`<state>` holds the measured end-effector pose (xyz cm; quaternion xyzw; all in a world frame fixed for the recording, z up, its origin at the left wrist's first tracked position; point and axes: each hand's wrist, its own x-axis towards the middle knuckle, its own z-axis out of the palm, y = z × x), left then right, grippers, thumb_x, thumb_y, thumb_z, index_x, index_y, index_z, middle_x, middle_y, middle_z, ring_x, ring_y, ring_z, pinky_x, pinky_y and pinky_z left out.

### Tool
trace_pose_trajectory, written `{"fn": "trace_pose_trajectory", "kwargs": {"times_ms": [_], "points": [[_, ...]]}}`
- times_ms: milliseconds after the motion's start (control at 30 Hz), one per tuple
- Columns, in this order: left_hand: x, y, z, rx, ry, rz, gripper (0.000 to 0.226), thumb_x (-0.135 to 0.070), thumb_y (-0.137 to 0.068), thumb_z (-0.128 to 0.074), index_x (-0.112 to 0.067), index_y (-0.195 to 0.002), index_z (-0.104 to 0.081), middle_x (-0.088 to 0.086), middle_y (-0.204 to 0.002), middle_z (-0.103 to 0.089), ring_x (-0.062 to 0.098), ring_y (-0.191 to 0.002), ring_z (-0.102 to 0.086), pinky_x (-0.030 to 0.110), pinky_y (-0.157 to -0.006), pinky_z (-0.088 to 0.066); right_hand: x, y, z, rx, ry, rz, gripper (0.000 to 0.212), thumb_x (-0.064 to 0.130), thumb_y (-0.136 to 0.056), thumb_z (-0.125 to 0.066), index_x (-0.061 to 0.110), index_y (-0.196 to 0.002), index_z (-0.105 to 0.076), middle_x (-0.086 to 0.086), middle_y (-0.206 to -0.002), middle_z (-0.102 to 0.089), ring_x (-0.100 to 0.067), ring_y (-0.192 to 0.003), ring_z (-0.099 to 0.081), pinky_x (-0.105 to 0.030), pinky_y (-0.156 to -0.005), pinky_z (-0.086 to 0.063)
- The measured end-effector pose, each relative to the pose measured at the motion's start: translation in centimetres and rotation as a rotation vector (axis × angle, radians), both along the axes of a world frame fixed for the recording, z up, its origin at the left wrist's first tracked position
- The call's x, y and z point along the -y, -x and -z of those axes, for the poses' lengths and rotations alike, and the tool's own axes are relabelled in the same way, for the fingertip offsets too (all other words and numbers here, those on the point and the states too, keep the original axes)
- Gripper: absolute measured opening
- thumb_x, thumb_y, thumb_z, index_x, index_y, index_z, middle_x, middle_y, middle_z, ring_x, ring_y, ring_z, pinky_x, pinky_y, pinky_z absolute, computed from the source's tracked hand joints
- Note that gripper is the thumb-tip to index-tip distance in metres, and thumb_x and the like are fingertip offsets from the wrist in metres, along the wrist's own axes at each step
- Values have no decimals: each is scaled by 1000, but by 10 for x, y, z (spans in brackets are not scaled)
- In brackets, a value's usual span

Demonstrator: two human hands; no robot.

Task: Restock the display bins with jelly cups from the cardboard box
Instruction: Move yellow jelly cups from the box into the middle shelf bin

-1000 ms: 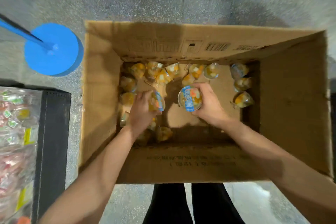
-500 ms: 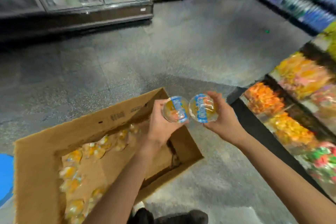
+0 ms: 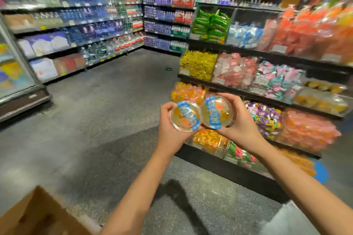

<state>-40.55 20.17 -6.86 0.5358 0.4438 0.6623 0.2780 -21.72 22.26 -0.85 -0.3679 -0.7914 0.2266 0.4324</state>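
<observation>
My left hand and right hand each grip a jelly cup, fingers curled round, lids touching, near the display bins.

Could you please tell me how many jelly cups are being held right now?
2. One jelly cup is in the left hand, the other jelly cup in the right hand, side by side.

Both forearms are bare from the bottom edge of view up to the wrists, with no sleeve showing. The left hand and the right hand wear no gloves, rings or watch.
</observation>
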Motion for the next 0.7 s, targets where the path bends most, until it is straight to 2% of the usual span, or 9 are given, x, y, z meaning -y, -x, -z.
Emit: {"fn": "trace_pose_trajectory", "kwargs": {"times_ms": [67,133,200,267,333,400,467,533,700], "points": [[-22,-40,-6,-8,10,69,79,-8,-51,-92,-27,-106,-39,-13,-106,-48,1,-98,-55,22,-84,-50,-12,-42,-4,32,-6,52,85,18,-64,-86,18,-135,-38,10,-129,-49,2,-120,-49,-14,-100,-39],[-42,-79,-10,-24,33,161,76,-6,-52,-91,-23,-108,-42,-8,-106,-51,-2,-97,-55,17,-83,-48,-22,-78,-4,99,-16,111,93,9,-63,-86,23,-138,-33,12,-131,-46,6,-120,-45,-8,-99,-35],[-62,-114,-11,-42,57,249,69,-5,-54,-91,-16,-108,-49,-7,-103,-57,-5,-95,-57,16,-84,-48,-33,-111,0,160,2,176,93,9,-62,-85,26,-138,-34,8,-128,-47,0,-120,-44,-13,-100,-36],[-86,-149,-14,-40,107,331,66,-17,-51,-92,-20,-106,-55,-7,-101,-62,1,-95,-61,22,-86,-51,-47,-144,6,146,72,251,85,11,-60,-85,25,-132,-43,7,-123,-50,-3,-117,-46,-22,-101,-38],[-113,-184,-15,-31,173,399,63,-26,-48,-90,-25,-102,-57,-7,-97,-67,6,-91,-64,25,-82,-53,-62,-175,11,70,155,329,76,15,-60,-87,24,-125,-47,12,-117,-53,-2,-113,-49,-16,-98,-40],[-142,-221,-16,-26,222,454,60,-20,-49,-90,-23,-100,-57,-8,-91,-70,7,-86,-67,28,-79,-55,-80,-206,16,-22,226,415,72,17,-61,-88,25,-120,-48,19,-112,-53,-2,-111,-50,-2,-89,-36],[-171,-260,-17,-5,266,508,54,-5,-58,-89,-25,-96,-55,-11,-83,-69,-2,-75,-66,20,-72,-53,-101,-239,18,-103,283,475,72,15,-62,-88,23,-121,-48,17,-115,-51,-2,-114,-46,3,-84,-32],[-204,-299,-18,52,311,562,53,7,-65,-81,-27,-92,-50,-11,-81,-64,-10,-65,-62,10,-64,-48,-127,-274,21,-153,325,517,79,14,-62,-88,20,-129,-48,9,-124,-51,-4,-118,-45,-3,-88,-33],[-290,-376,-14,112,337,651,55,12,-66,-77,-12,-107,-49,1,-89,-65,-1,-71,-65,16,-66,-50,-202,-351,16,-247,453,515,78,1,-64,-83,16,-133,-50,-2,-126,-57,-7,-105,-57,-11,-86,-45]]}}
